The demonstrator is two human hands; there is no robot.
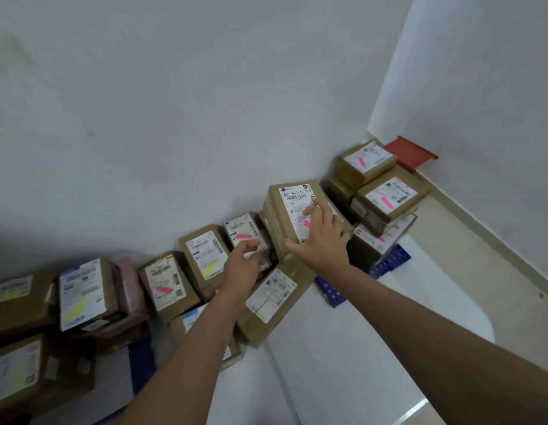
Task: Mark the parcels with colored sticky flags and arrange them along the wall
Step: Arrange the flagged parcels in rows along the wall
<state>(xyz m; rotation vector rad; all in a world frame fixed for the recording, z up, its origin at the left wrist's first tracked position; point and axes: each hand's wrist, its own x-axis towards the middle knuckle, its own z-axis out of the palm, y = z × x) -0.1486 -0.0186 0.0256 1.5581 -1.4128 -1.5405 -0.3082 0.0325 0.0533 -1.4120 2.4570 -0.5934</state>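
Note:
Brown cardboard parcels with white labels stand in a row along the wall. My right hand (320, 237) lies on the label of a tall parcel (289, 207), fingers spread over its pink flag (307, 223), thumb at the lower edge. My left hand (243, 260) hovers with loosely curled fingers in front of a smaller pink-flagged parcel (243, 230); whether it touches that parcel I cannot tell. Beside it stands a parcel with a yellow flag (205, 253). A parcel with no visible flag (272, 299) lies below my arms.
A stack of pink-flagged parcels (386, 194) fills the corner, with a red folder (410, 151) behind it. Yellow-flagged parcels (82, 292) stand at the left. Blue patterned boxes (389, 262) and a white surface (343, 348) lie beneath; beige floor runs at the right.

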